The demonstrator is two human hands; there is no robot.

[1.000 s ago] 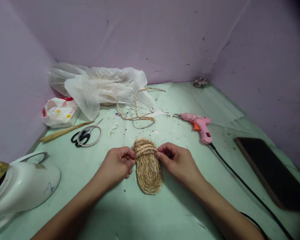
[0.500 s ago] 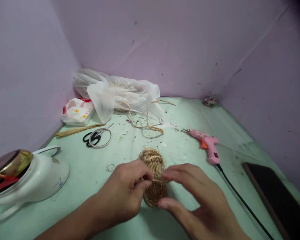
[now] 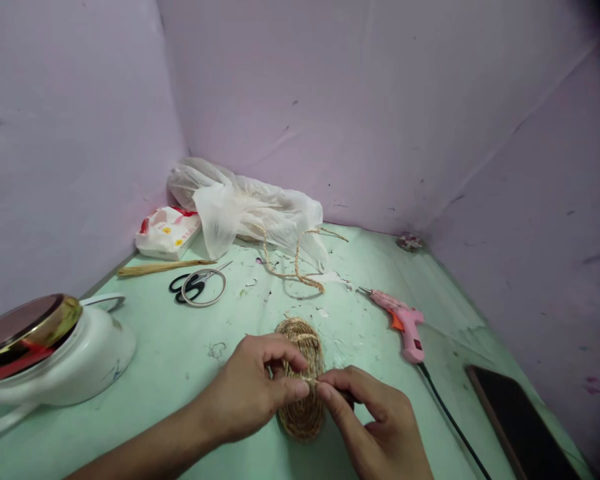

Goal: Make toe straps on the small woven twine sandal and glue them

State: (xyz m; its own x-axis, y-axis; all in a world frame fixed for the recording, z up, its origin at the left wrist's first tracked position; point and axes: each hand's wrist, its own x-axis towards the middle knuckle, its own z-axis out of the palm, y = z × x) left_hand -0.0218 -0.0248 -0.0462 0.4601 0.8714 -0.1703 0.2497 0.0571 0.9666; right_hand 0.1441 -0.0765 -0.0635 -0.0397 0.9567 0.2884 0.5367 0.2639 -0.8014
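An oval sole-shaped piece of coiled braided straw cord point(image 3: 303, 421) lies on the table in front of me, with a strand across its middle. My right hand point(image 3: 377, 413) pinches the straw strand point(image 3: 312, 381) between thumb and index finger at the piece's right edge. Over the left side of the piece is my left hand point(image 3: 260, 380), its thumb beside the strand and its index fingertip slightly apart from the thumb. The left hand hides part of the coil.
A pink glue gun point(image 3: 405, 323) lies to the right, its black cord running past a dark phone point(image 3: 520, 423). Scissors point(image 3: 193, 287) lie under a ring point(image 3: 224, 288) at left, near a white lidded pot point(image 3: 100, 353). Behind are a plastic bag point(image 3: 275, 207), loose braided cord point(image 3: 297, 263) and a box point(image 3: 173, 233).
My right hand has closed from spread fingers to a pinch on the strand. My left thumb and index finger have parted slightly. The camera view has shifted a little.
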